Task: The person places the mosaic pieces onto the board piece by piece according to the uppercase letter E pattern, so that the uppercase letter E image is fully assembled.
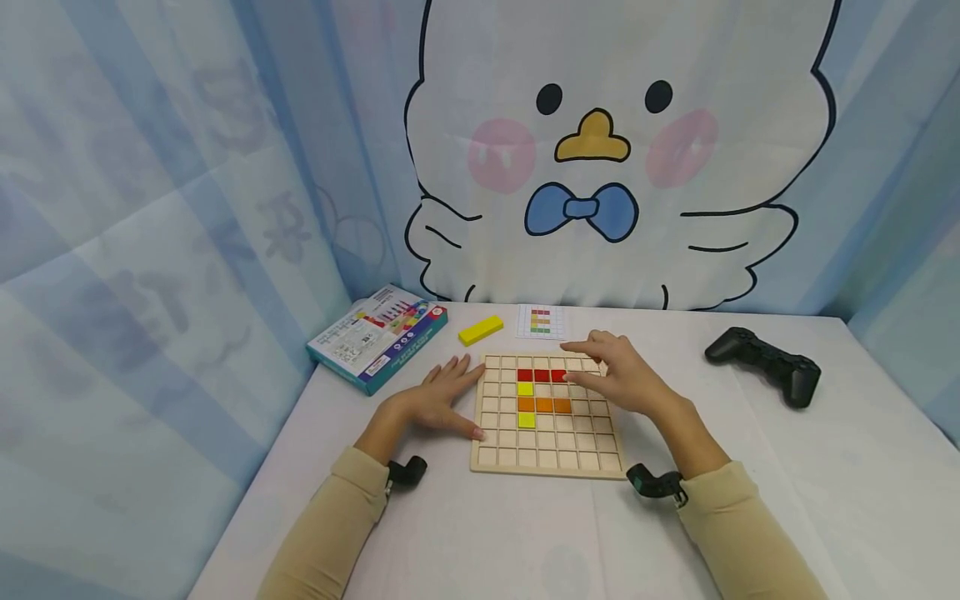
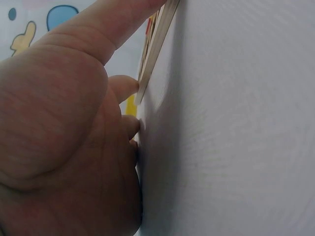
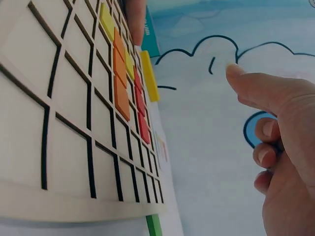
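Note:
A wooden grid board (image 1: pixel 557 459) lies on the table between both hands. In it sit a row of red tiles (image 1: pixel 542 376), a yellow tile (image 1: pixel 525 389), a row of orange tiles (image 1: pixel 545 405) and a second yellow tile (image 1: pixel 527 420). My left hand (image 1: pixel 437 398) rests at the board's left side, fingers spread, thumb and index fingertip at its edge. Over the upper right corner is my right hand (image 1: pixel 628 375), its thumb and index finger apart with nothing between them. The right wrist view shows its other fingers (image 3: pixel 267 156) loosely curled.
Behind the board lie a yellow bar (image 1: pixel 481 331) and a card with a coloured grid pattern (image 1: pixel 542 322). A game box (image 1: pixel 378 333) sits back left, a black game controller (image 1: pixel 763 367) at right. The right wrist view shows a green block (image 3: pixel 154 226) past the board's edge.

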Action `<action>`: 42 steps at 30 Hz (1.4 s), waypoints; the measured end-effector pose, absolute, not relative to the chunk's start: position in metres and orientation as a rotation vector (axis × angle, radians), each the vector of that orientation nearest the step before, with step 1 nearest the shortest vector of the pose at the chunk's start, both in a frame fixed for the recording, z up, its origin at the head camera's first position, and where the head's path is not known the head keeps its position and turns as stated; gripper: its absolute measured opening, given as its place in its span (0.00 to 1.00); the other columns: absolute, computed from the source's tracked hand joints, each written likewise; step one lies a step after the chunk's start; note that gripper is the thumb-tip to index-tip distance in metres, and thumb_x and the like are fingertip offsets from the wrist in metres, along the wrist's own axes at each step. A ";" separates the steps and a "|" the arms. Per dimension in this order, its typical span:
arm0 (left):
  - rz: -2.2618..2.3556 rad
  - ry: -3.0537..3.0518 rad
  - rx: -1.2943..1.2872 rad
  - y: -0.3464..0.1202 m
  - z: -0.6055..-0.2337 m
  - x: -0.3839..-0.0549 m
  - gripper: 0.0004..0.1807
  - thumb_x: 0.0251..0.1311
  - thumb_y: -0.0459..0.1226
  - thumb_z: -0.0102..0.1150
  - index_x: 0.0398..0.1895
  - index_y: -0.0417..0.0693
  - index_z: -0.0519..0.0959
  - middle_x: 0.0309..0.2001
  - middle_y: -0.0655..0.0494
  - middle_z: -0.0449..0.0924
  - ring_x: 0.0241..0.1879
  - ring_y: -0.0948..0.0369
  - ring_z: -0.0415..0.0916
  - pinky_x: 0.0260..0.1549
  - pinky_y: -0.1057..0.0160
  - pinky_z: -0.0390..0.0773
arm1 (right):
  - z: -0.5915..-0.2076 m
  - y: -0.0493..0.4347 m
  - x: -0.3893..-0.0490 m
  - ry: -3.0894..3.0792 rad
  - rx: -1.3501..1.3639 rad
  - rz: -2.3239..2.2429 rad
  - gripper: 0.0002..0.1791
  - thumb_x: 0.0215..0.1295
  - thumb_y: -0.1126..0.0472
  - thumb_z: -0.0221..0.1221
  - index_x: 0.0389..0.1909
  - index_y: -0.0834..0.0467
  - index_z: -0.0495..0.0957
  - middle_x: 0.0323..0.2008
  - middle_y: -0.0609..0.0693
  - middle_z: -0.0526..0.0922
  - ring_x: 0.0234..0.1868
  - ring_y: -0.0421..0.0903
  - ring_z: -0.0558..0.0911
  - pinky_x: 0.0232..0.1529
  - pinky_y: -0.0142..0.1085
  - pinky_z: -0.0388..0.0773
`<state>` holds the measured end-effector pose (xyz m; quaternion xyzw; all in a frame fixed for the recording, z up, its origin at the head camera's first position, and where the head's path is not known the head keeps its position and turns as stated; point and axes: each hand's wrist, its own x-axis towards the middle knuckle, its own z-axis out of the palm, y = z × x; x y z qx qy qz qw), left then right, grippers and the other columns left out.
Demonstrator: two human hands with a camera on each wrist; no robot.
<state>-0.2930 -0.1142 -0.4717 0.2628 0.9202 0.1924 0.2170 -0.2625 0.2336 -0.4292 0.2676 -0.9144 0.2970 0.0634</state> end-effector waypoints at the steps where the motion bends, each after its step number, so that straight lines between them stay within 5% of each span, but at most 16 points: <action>1: 0.533 2.549 0.727 -0.114 -0.472 -0.293 0.67 0.49 0.70 0.70 0.86 0.64 0.43 0.86 0.52 0.28 0.85 0.51 0.22 0.81 0.43 0.24 | -0.429 0.237 -0.263 -2.757 0.796 0.902 0.28 0.65 0.55 0.71 0.66 0.54 0.80 0.33 0.51 0.72 0.40 0.52 0.69 0.42 0.44 0.59; 11: 0.526 2.552 0.725 -0.114 -0.472 -0.293 0.67 0.49 0.70 0.70 0.86 0.64 0.43 0.86 0.52 0.28 0.85 0.51 0.22 0.81 0.43 0.24 | -0.444 0.274 -0.273 -2.783 0.630 0.864 0.30 0.67 0.52 0.70 0.68 0.56 0.79 0.33 0.57 0.69 0.37 0.51 0.63 0.39 0.43 0.55; 20: 0.520 2.557 0.731 -0.114 -0.473 -0.294 0.67 0.49 0.70 0.69 0.86 0.64 0.43 0.86 0.52 0.28 0.85 0.51 0.22 0.81 0.43 0.24 | -0.461 0.298 -0.279 -2.877 0.488 0.893 0.29 0.69 0.52 0.68 0.68 0.56 0.79 0.32 0.51 0.69 0.37 0.49 0.65 0.36 0.40 0.60; 42: 0.533 2.546 0.731 -0.114 -0.473 -0.293 0.67 0.48 0.70 0.69 0.86 0.64 0.43 0.86 0.53 0.28 0.85 0.52 0.22 0.81 0.44 0.24 | -0.484 0.315 -0.283 -2.920 0.458 0.844 0.20 0.65 0.51 0.72 0.55 0.54 0.89 0.30 0.48 0.70 0.30 0.46 0.65 0.31 0.38 0.59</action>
